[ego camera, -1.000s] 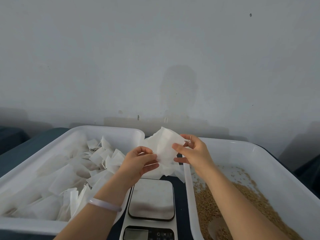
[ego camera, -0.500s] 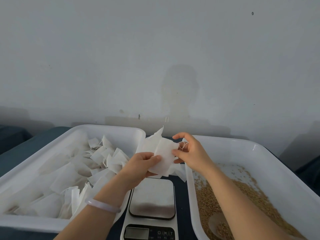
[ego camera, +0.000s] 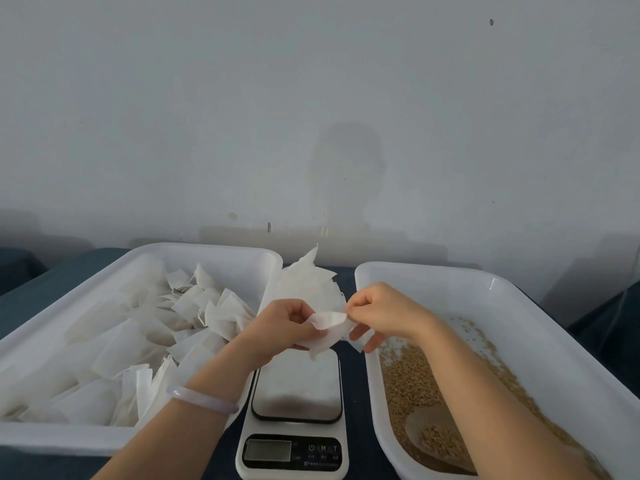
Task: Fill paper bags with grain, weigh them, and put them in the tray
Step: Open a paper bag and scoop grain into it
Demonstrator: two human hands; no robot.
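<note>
Between the two trays, above the scale (ego camera: 296, 386), I hold a small white paper bag (ego camera: 327, 329). My left hand (ego camera: 282, 323) grips its left side, and my right hand (ego camera: 379, 313) pinches its upper right edge. More white bags (ego camera: 304, 282) stand in a loose stack just behind my hands. The white tray (ego camera: 519, 306) on the right holds brown grain (ego camera: 405, 379) and a scoop (ego camera: 436, 434) with grain in it. The white tray (ego camera: 145, 258) on the left holds several white paper bags (ego camera: 194, 306).
The scale's display (ego camera: 268, 450) is blank. A dark blue cloth (ego camera: 62, 275) covers the table under both trays. A plain grey wall rises close behind them. A pale bangle (ego camera: 202, 400) sits on my left wrist.
Both hands have come down and closer to the scale. The bag that stood upright and spread between them is now lower, with its top edge folded over between my fingers.
</note>
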